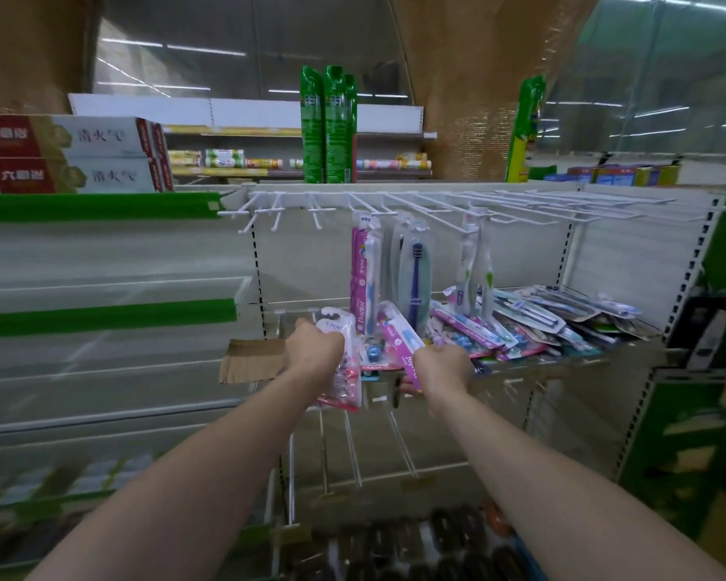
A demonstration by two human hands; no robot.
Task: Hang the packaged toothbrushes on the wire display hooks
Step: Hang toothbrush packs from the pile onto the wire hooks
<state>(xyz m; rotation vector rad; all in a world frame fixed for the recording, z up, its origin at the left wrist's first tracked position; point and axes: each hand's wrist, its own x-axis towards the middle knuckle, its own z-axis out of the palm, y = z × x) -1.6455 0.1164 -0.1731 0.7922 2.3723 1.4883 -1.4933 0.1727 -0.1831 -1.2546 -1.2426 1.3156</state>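
My left hand (314, 350): my fingers are curled round the top of a clear pack with pink print (341, 362), which hangs down from my grip in front of the shelf's front edge.
My right hand (445, 364): my fingers are clamped on the lower end of a pink toothbrush pack (397, 335); the pack tilts up and to the left from my fist, its top near the hanging packs.
Shelf (562, 362): it carries a loose heap of packaged toothbrushes (533, 318), spread from its middle to its right end, many lying flat and overlapping.
Wire display hooks (436, 203): a white row along the top of the back panel, above the shelf; the left hooks are bare.
Hanging packs: three groups hang on middle hooks, a pink pack marked Doctor (363, 272), a pack with a dark blue brush (413, 270), and a pack with green and white brushes (476, 262). Their lower ends reach down to the heap.
Cardboard piece (252, 360): it sticks out at the shelf's left front corner, just beside my left wrist.
Top shelf: toothpaste boxes (72, 155) at the left, tall green packs (328, 123) standing above the hooks.
Lower hooks (353, 446): more white wire arms jut out under the shelf, between my forearms.
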